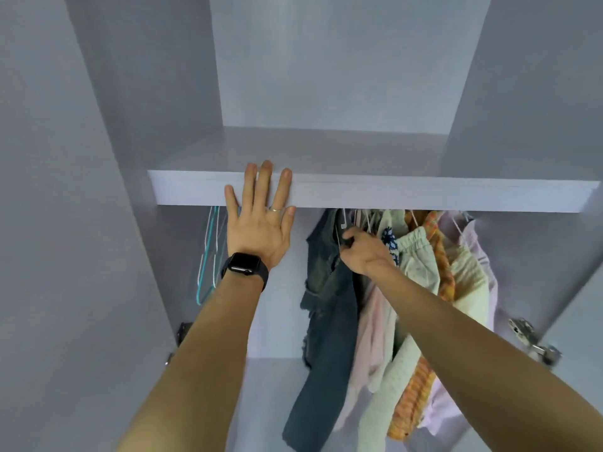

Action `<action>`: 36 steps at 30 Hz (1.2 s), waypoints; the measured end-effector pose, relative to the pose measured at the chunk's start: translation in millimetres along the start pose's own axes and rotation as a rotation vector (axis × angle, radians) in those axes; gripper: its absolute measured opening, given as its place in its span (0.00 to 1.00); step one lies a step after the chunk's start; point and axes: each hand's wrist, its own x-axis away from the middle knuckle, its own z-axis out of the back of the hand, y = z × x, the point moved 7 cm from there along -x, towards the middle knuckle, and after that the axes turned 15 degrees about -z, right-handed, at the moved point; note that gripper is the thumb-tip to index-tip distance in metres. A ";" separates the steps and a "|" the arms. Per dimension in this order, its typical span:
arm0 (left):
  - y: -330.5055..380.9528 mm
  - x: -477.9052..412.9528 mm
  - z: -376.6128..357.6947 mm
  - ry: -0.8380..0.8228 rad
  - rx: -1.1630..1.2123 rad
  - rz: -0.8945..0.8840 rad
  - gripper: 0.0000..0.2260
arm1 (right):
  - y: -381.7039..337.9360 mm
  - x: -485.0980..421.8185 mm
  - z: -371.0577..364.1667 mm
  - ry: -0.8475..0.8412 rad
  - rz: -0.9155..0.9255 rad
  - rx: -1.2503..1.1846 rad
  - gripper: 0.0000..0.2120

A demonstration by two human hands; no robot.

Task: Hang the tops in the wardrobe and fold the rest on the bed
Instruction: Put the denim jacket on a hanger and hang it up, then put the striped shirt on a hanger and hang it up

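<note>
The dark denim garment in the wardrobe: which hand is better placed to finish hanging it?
Probably the right. The right hand grips the top of the dark denim garment. The left hand lies flat on the shelf edge, apart from the clothes.

Pale lilac-grey shelf (424, 194), dark blue denim garment (326, 321), orange checked top (414, 399), teal hangers (208, 256), black watch (243, 265)

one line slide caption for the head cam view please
Left hand flat against the wardrobe shelf edge, right hand gripping the dark denim garment at the end of the hung clothes.
</note>
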 end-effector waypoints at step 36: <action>641.0 432.1 218.1 -0.881 1.154 -1.467 0.21 | 520.3 781.6 -34.6 0.846 -1.405 -0.532 0.08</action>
